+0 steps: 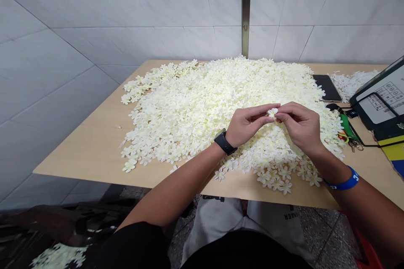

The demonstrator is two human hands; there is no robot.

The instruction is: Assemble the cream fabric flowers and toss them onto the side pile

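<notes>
Carefully, a person seated at a wooden-topped table (pixel 85 143) grasps a single white flower (pixel 272 112) between the fingertips of both hands, seen from the head camera. The left hand (pixel 249 124) pinches the small bloom between thumb and forefinger, while the right hand (pixel 299 124) meets it from the other side, thumb and forefinger drawn together at its edge. The flower is held just above a broad heap of similar pale blossoms (pixel 202 101), which spreads across the tabletop toward the tiled wall (pixel 126 0).

Lettering shows in several places. A blue wristband (pixel 344 180) on the right wrist bears white characters, of which a "3" can be made out; the rest curves out of sight. Dark print marks both legs of the grey trousers (pixel 217 222), too small and turned to read surely. At the table's right, a dark, upright case (pixel 381 96) carries a pale panel with a grid of small symbols, illegible at this size, and a white mark near the picture's edge. Below it lies a yellow and blue item (pixel 393 151).

Near the heap's right side rest a black phone (pixel 327 87), a pile of thin white pieces (pixel 353 82) and keys with a green tag (pixel 345 126). A black watch (pixel 225 141) circles the left wrist.
</notes>
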